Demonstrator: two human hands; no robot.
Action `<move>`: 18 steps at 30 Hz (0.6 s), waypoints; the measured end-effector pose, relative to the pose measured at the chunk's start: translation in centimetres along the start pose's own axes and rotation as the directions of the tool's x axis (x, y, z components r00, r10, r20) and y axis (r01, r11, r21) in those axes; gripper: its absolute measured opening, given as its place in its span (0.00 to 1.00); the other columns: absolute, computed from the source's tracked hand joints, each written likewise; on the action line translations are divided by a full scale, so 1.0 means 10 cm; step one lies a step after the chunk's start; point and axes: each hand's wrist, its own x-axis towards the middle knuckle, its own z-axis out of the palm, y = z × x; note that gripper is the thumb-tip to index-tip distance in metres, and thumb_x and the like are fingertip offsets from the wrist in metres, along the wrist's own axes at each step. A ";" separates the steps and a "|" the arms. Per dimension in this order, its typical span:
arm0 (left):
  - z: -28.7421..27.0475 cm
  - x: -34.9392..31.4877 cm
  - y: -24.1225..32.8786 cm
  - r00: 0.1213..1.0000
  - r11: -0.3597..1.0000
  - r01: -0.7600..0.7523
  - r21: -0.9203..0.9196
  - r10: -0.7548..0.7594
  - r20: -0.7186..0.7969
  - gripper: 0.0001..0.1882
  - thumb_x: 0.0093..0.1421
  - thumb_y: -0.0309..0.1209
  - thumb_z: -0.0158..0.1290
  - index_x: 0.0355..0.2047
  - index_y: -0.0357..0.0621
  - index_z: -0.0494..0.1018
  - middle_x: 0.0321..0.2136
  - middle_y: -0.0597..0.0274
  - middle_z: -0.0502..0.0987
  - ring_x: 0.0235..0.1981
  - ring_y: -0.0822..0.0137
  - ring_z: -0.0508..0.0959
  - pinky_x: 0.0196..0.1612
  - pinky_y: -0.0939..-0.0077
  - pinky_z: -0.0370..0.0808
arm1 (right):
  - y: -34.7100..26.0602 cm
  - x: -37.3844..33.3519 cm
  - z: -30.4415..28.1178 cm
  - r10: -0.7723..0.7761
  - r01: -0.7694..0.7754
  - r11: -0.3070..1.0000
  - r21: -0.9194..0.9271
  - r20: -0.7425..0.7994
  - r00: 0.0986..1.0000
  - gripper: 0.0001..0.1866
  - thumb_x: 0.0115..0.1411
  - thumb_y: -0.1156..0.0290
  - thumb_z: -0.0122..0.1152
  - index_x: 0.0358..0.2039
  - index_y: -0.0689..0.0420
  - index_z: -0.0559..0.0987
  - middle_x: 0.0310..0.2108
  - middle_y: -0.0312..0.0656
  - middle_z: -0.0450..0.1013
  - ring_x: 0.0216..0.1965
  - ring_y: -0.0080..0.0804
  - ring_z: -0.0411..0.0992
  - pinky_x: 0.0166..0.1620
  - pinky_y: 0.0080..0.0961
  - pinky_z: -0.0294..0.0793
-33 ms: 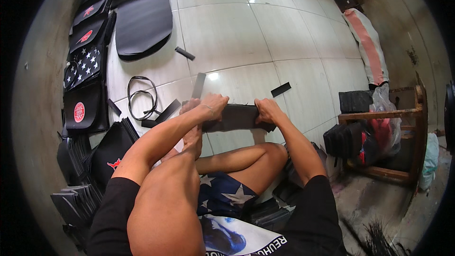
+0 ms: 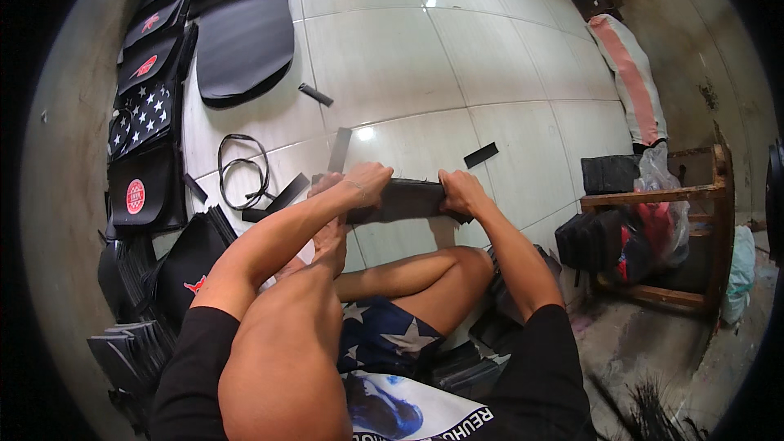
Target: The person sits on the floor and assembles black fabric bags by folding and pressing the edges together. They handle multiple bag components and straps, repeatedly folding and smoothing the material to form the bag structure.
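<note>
A wide black strip of sheet material [image 2: 406,199] is stretched between my two hands, just above the tiled floor. My left hand [image 2: 369,183] grips its left end with the fingers curled over it. At the right end, my right hand [image 2: 462,193] is closed on the strip, thumb side toward the middle. The strip's upper edge looks slightly frayed. Close to my left hand lie a grey strip [image 2: 340,149] and a dark strip [image 2: 288,191]. Another short black strip [image 2: 481,155] rests beyond my right hand.
A looped black cord [image 2: 243,171] lies at the left. Farther off is a stack of rounded black panels [image 2: 245,42]. Piles of printed black flaps [image 2: 149,192] line the left wall. On the right stands a wooden frame [image 2: 653,197] near black stacks and a plastic bag.
</note>
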 end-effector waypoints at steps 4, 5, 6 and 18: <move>-0.18 0.09 -0.04 0.961 0.991 -0.040 0.125 0.073 -0.268 0.16 0.51 0.28 0.56 0.41 0.40 0.70 0.35 0.48 0.74 0.31 0.46 0.79 0.34 0.54 0.77 | -0.11 -0.18 -0.29 0.105 -0.131 0.988 -0.085 -0.264 0.959 0.13 0.51 0.71 0.59 0.35 0.58 0.69 0.28 0.49 0.76 0.30 0.53 0.77 0.31 0.48 0.75; -0.31 0.14 0.00 0.954 0.988 -0.021 0.150 0.065 -0.294 0.14 0.54 0.26 0.51 0.42 0.41 0.70 0.36 0.48 0.72 0.31 0.47 0.79 0.33 0.55 0.77 | -0.17 -0.26 -0.38 0.123 -0.158 0.983 -0.089 -0.312 0.942 0.08 0.55 0.75 0.52 0.36 0.58 0.68 0.28 0.49 0.76 0.29 0.51 0.78 0.31 0.47 0.76; -0.45 0.19 0.04 0.951 0.980 -0.044 0.195 0.101 -0.293 0.12 0.57 0.25 0.48 0.43 0.43 0.69 0.36 0.49 0.72 0.33 0.48 0.79 0.31 0.57 0.77 | -0.13 -0.30 -0.39 0.117 -0.161 0.982 -0.096 -0.360 0.926 0.09 0.55 0.73 0.56 0.36 0.58 0.68 0.27 0.48 0.75 0.28 0.50 0.78 0.29 0.45 0.77; -0.36 0.44 -0.49 0.962 0.960 -0.064 0.274 0.132 -0.238 0.16 0.53 0.29 0.55 0.41 0.41 0.67 0.37 0.51 0.74 0.38 0.50 0.78 0.39 0.57 0.75 | -0.06 -0.14 0.11 0.242 -0.203 0.967 0.153 -0.307 0.920 0.22 0.50 0.71 0.68 0.41 0.57 0.66 0.34 0.49 0.71 0.36 0.57 0.74 0.38 0.49 0.73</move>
